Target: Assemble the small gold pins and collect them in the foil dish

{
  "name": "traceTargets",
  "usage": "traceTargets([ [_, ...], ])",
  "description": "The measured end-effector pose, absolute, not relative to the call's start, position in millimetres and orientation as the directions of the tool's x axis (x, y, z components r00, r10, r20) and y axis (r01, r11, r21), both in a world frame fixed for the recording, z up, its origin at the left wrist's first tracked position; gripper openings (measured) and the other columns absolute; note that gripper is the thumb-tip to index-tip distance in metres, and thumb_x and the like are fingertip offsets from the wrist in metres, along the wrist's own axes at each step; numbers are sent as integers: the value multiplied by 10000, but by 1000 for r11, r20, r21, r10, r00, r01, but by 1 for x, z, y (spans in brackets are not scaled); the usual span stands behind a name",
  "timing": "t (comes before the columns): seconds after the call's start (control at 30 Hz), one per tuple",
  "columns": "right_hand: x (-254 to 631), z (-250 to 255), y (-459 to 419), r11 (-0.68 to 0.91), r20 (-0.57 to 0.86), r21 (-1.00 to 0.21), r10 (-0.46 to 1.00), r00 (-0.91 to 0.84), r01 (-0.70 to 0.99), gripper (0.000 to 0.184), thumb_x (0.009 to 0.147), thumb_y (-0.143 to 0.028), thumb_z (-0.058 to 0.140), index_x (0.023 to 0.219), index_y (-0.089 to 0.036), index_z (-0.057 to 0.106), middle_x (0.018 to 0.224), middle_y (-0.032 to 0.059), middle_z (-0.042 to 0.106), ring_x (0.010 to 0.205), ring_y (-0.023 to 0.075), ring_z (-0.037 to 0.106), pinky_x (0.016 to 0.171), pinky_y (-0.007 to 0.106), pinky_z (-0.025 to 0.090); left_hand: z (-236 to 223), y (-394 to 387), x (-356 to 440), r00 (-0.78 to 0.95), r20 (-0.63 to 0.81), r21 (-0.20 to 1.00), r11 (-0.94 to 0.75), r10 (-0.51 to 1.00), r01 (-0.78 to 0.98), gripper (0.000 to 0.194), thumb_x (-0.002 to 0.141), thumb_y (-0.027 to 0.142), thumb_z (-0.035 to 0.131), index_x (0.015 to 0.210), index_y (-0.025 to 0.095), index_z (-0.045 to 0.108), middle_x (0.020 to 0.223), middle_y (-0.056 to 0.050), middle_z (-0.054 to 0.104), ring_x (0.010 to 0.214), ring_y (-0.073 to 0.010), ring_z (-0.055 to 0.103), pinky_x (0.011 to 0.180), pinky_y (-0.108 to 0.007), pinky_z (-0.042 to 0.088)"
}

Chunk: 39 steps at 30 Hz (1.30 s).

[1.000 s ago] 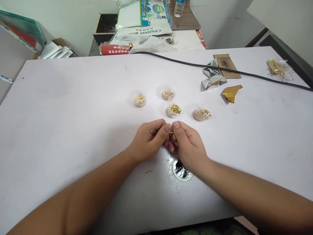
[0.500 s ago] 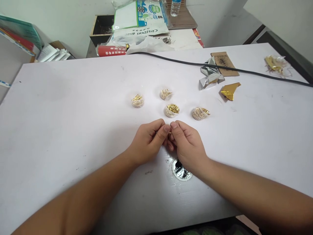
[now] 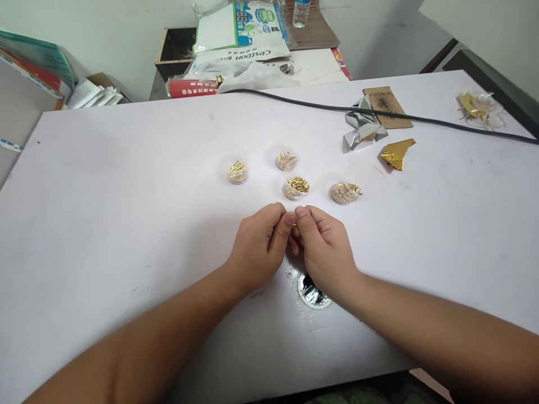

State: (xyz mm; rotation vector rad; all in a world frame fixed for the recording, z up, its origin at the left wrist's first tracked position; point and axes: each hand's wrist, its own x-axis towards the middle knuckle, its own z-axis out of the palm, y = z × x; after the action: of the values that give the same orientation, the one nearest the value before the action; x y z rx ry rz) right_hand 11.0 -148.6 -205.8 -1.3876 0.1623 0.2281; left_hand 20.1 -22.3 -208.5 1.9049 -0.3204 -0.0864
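Observation:
My left hand (image 3: 263,241) and my right hand (image 3: 324,244) meet above the white table (image 3: 126,196), both closed in a pinch. Between the thumbs a sliver of a thin gold-coloured pin (image 3: 295,224) shows; the fingers hide the rest of it. Just beyond the fingertips sits a small clear cup of gold pins (image 3: 297,189). Around it are a right cup (image 3: 346,193), a back cup (image 3: 286,160) and a left cup (image 3: 238,172), each holding small gold-coloured pieces.
A black cable (image 3: 320,105) crosses the table's far side. Silver foil (image 3: 365,137), gold foil (image 3: 397,154), brown cardboard (image 3: 387,106) and a plastic bag of gold pieces (image 3: 478,109) lie at the back right. A round cable-hole cover (image 3: 314,292) lies under my right wrist.
My left hand has turned slightly and shifted a little to the right against the other hand. Both hands stay pinched together, and the cups keep their places.

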Motion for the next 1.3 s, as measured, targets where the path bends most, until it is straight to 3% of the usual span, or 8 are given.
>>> traceTargets([
  [0.4, 9, -212, -145, 295, -320, -900, 55, 946, -321, 454, 905, -538, 609, 644, -196, 464, 538, -37, 465, 471, 86, 408, 412, 206, 324, -207, -27, 18, 972, 95, 893, -412, -216, -179, 369, 1019, 344, 375, 676, 211, 346, 590, 11, 568, 571, -128, 541, 594, -274, 420],
  [1.07, 11, -216, -149, 188, -306, -931, 66, 950, -313, 456, 919, -538, 584, 629, -201, 483, 536, -30, 472, 456, 99, 394, 406, 231, 301, -207, -25, 23, 965, 65, 882, -437, -253, -175, 384, 1007, 323, 403, 645, 202, 365, 576, 10, 559, 614, -140, 527, 615, -267, 408],
  [1.3, 13, -209, -149, 171, -219, -958, 77, 973, -230, 472, 944, -504, 577, 606, -198, 454, 537, -28, 497, 501, 104, 451, 496, 252, 380, -210, -20, 24, 955, 62, 947, -285, -292, -149, 400, 1025, 391, 392, 679, 196, 436, 622, 9, 597, 619, -128, 568, 647, -268, 443],
])
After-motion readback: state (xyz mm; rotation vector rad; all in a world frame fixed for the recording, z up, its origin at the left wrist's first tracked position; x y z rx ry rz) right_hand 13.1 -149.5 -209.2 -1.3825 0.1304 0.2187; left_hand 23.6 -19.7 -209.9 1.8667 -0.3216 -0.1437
